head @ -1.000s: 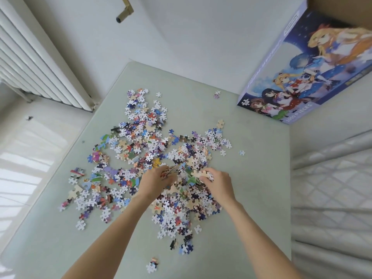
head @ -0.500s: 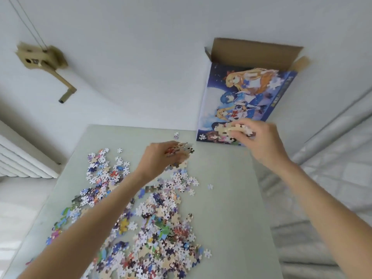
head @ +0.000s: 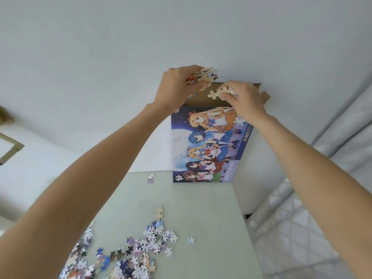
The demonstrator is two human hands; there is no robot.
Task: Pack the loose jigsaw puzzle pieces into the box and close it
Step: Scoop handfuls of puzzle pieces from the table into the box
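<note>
Both hands, left hand (head: 177,87) and right hand (head: 244,101), have risen over the box (head: 205,146) opening, fingers clutching puzzle pieces (head: 203,75).

An illustrated puzzle box (head: 207,146) stands upright, flaps open, at the tabletop's far edge; loose puzzle pieces (head: 128,256) lie scattered near left.

Pale green tabletop (head: 211,218) fills the near centre, its far edge meeting a plain white wall (head: 100,47). Brass-coloured bracket (head: 8,146) on the wall at far left, partly cut off by the frame edge. White quilted fabric with a diamond stitch pattern (head: 302,228) lies right of the tabletop; what it covers cannot be told.
</note>
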